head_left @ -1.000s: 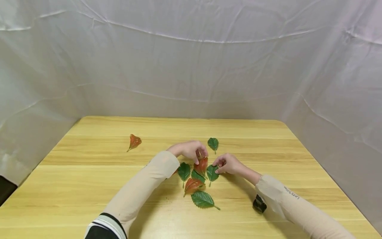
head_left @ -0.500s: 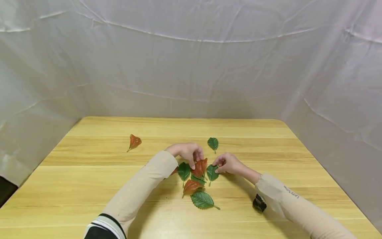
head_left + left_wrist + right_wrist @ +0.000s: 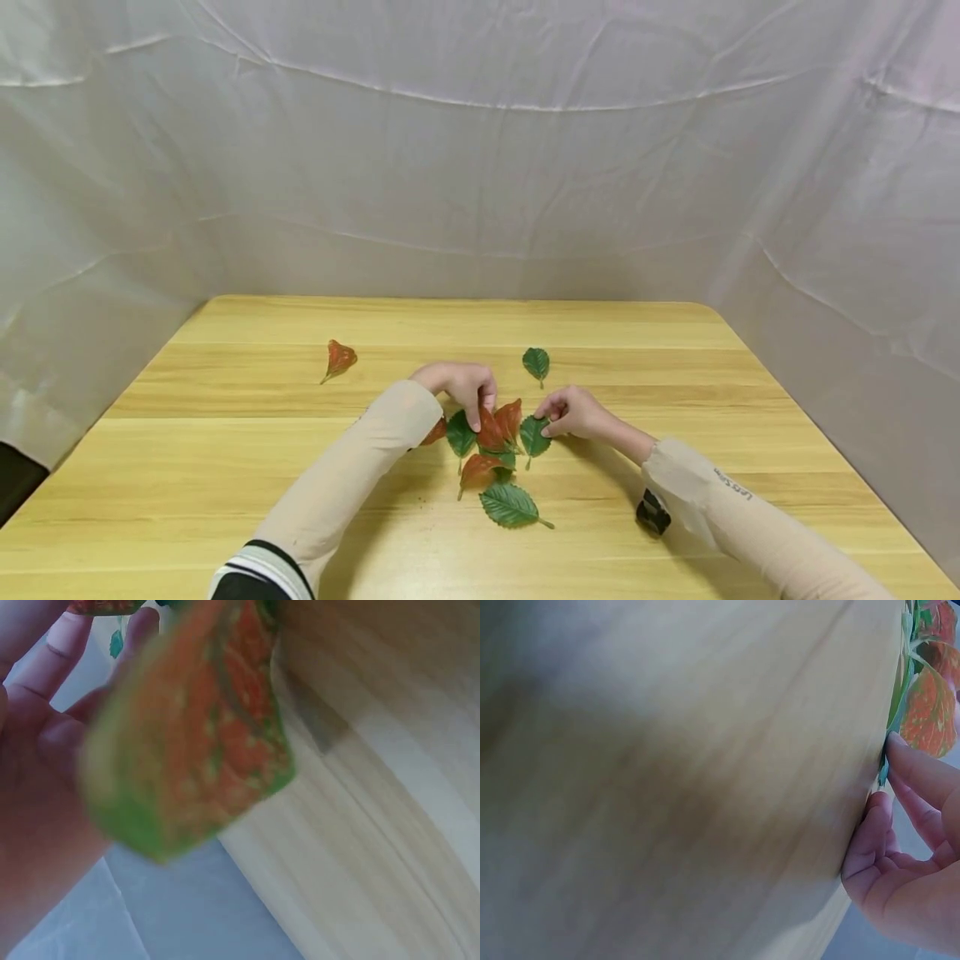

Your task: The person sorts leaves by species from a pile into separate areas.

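Note:
My left hand [image 3: 467,387] pinches the edge of a red leaf [image 3: 491,432] in the middle cluster; that leaf [image 3: 105,606] peeks in at the top of the left wrist view. Another red leaf [image 3: 511,415] overlaps it on the right. Thumb and finger of my right hand [image 3: 576,412] pinch the upper edge of a green leaf [image 3: 534,437], low at the tabletop in the right wrist view. A green leaf [image 3: 459,435] lies left of the held red one, and a red leaf [image 3: 480,468] in front. Another red-orange leaf [image 3: 195,750], blurred, looms before the left wrist camera.
A green leaf [image 3: 510,505] lies nearest the front of the cluster. Farther back are a lone green leaf [image 3: 536,362] and, to the left, a red leaf [image 3: 341,357]. Pale cloth walls [image 3: 480,192] surround the wooden table [image 3: 225,467]. A small black object [image 3: 652,512] shows beside the right sleeve.
My left hand has shifted left and slightly toward the front, drawing its red leaf left so a second red leaf shows beside it. My right hand stays in place on the green leaf.

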The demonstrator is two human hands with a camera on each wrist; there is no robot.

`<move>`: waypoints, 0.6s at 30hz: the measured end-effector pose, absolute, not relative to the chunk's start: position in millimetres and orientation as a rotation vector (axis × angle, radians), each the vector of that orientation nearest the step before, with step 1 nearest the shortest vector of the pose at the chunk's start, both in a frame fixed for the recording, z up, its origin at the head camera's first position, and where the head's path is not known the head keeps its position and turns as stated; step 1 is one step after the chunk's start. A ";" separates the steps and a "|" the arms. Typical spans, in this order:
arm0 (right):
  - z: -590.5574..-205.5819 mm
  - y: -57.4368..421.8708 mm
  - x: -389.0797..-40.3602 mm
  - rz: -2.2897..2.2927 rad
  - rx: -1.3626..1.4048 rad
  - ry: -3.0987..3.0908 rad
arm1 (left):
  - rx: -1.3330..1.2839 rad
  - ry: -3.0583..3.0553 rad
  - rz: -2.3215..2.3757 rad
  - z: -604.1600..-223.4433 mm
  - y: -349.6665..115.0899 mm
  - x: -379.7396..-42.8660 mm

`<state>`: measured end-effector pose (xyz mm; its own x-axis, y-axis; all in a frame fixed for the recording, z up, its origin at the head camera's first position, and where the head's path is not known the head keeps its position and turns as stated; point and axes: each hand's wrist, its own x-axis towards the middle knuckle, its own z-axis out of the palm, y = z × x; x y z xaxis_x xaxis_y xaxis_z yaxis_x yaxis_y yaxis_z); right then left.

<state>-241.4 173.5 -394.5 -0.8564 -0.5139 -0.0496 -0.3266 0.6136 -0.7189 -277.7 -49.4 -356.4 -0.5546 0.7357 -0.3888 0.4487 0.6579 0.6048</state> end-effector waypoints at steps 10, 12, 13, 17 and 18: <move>-394.8 174.9 -243.0 -1.089 -0.694 2.580 | 1.036 1.982 0.748 -354.0 -61.0 -284.8; -394.8 175.0 -243.1 -1.088 -0.695 2.582 | 1.054 1.930 0.797 -354.0 -63.2 -286.5; -394.7 174.9 -243.0 -1.092 -0.696 2.579 | 1.061 1.910 0.821 -354.0 -64.0 -287.1; -393.6 174.2 -242.3 -1.094 -0.697 2.577 | 1.059 1.820 0.954 -354.4 -66.8 -288.0; -393.3 174.0 -242.2 -1.092 -0.696 2.579 | 1.053 1.807 0.986 -354.3 -67.4 -287.7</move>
